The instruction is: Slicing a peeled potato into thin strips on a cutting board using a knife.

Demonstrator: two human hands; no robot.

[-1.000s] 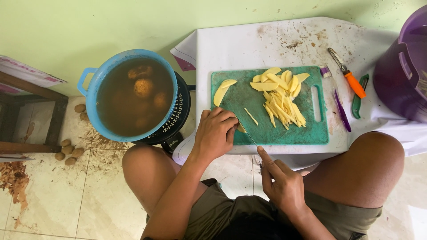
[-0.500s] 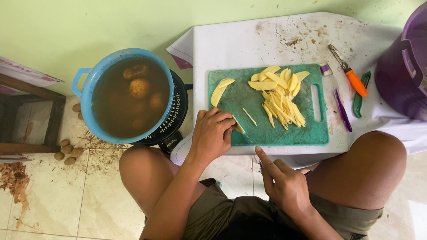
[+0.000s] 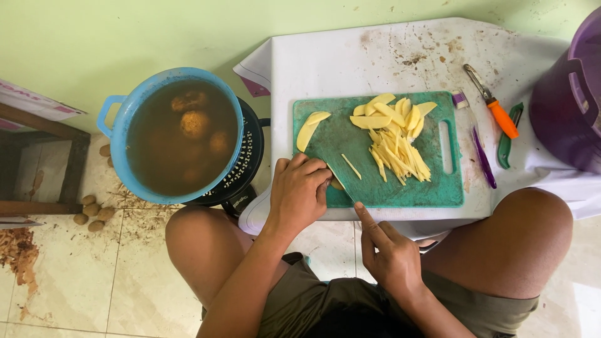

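Note:
My left hand (image 3: 300,195) rests on the near left corner of the green cutting board (image 3: 438,184), its fingers curled over a piece of potato (image 3: 338,184) that is mostly hidden. My right hand (image 3: 389,256) is just below the board's near edge. It grips a knife (image 3: 343,186) with the index finger laid along the spine, and the thin blade angles up to the left hand's fingers. A pile of yellow potato strips (image 3: 397,153) lies mid-board. Flat potato slices (image 3: 311,128) lie at the board's far left.
The board sits on a stained white table (image 3: 350,56). An orange-handled peeler (image 3: 498,112), a purple tool (image 3: 484,156), a green tool (image 3: 508,134) and a purple bucket (image 3: 570,106) are on the right. On the left a blue pot (image 3: 122,163) of brown water with potatoes stands over a black colander (image 3: 247,166). Small potatoes (image 3: 92,213) and peels (image 3: 19,250) lie on the floor.
Both hands stay almost where they were. The right hand has edged slightly up and left toward the left hand. The view has shifted a little.

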